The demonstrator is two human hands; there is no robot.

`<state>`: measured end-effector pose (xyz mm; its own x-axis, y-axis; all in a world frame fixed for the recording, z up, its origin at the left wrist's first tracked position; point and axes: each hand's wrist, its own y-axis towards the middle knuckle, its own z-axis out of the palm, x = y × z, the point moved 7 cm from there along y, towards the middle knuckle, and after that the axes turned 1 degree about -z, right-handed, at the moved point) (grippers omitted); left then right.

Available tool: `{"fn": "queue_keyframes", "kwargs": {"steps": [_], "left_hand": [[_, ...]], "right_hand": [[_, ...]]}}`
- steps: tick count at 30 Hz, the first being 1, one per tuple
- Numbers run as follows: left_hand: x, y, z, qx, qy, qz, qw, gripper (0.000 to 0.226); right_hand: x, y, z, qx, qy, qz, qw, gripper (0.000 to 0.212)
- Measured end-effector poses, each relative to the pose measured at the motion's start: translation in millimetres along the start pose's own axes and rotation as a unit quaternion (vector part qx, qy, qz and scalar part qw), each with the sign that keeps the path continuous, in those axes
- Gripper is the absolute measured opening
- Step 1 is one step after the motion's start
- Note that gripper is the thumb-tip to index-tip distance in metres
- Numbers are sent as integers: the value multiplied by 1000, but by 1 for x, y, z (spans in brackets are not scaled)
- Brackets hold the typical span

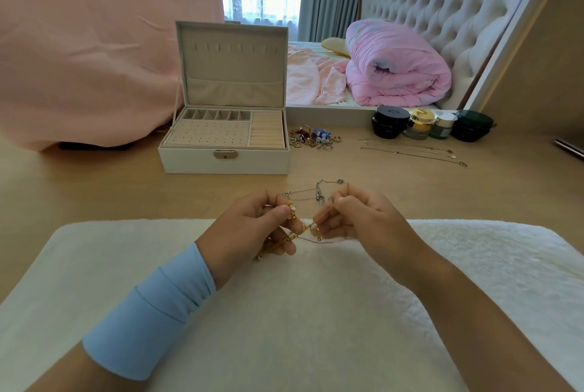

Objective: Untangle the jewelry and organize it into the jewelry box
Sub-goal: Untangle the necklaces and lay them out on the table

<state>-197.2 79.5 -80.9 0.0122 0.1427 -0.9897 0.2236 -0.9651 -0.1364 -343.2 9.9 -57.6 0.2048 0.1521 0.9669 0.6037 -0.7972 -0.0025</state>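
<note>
Bare desk [94,189] between towel [316,312] and jewelry box [224,162], trinket heap [316,137] just right of box, jars [420,126] behind

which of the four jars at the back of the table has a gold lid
The second from the left, the gold-lidded glass jar, between the round black jar and the white-lidded jar; the dark green jar sits far right.
</note>
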Motion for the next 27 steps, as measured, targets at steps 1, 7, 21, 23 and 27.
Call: {"fn": "queue_keyframes", "kwargs": {"steps": [1, 7, 21, 23, 27], "left_hand": [[0, 0, 0, -3, 0, 2, 1000, 13], [-9, -2, -1, -8, -13, 52, 999, 13], [-29, -6, -7, -4, 71, 210, 975, 7], [-30, -6, -8, -7, 87, 216, 972, 5], [-29, -5, -10, 3, 101, 205, 974, 14]], "right_hand": [[-2, 0, 2, 16, 65, 22, 998, 19], [-13, -7, 3, 185, -51, 29, 981, 10], [25, 13, 13, 110, -118, -55, 985, 10], [26, 15, 14, 120, -130, -52, 983, 11], [26, 18, 16, 151, -109, -54, 981, 13]]}}
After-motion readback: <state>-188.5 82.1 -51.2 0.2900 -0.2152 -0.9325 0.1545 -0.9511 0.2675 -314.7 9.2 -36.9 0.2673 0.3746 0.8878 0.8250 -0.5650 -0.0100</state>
